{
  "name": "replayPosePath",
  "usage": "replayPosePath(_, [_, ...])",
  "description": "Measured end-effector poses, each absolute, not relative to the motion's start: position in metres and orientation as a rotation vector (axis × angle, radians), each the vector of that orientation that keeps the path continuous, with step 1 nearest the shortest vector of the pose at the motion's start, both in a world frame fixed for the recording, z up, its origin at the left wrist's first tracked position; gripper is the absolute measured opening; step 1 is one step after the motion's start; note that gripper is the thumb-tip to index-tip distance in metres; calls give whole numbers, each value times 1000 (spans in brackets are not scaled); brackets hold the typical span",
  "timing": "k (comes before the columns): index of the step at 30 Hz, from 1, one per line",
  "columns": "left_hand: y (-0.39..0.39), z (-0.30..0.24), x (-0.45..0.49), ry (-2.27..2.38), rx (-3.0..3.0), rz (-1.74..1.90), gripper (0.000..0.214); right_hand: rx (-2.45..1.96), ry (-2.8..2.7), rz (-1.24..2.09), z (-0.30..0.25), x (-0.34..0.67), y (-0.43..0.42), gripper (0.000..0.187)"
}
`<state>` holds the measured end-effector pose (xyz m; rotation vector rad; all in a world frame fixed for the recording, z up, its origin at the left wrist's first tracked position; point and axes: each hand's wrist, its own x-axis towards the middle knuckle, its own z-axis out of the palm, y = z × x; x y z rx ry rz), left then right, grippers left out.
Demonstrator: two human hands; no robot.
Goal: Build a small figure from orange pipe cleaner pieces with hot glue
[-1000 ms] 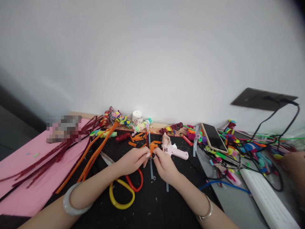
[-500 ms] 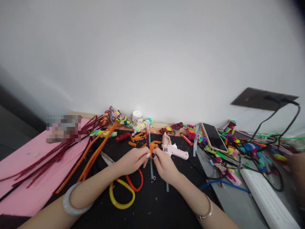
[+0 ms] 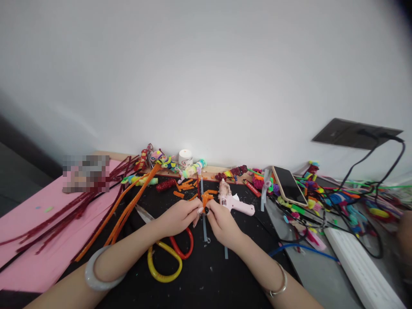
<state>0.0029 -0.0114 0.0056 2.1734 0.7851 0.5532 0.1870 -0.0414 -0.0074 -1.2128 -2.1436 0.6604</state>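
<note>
Orange piece (image 3: pixel 206 198): lower part hidden by pinching fingers (image 3: pixel 194 206).

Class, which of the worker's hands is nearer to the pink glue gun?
Right. The right hand is close beside the glue gun, on its near side; the left hand is farther left, across the orange piece.

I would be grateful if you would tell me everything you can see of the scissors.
The scissors lie flat on the black work surface, with their handles towards the person and their tips pointing away to the left. One finger loop is yellow, the other red; both are large, smooth and look like plastic. The silvery blade part looks like metal. The left forearm hides their middle; whether it touches them, or how far the blades stand apart, I cannot tell.
</note>
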Motion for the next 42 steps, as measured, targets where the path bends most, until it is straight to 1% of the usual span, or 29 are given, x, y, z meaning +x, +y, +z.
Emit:
replayPosePath(16, [-13, 8, 2, 826, 2134, 562, 25, -1223, -2079, 687, -6, 185, -42, 13])
replayPosePath(33, [-13, 7, 3, 904, 2039, 628, 23, -1204, -2227, 613, -2, 185, -45, 14])
replayPosePath(42, [-13, 5, 3, 912, 2062, 636, 25, -1177, -2173, 697, -1, 185, -45, 12])
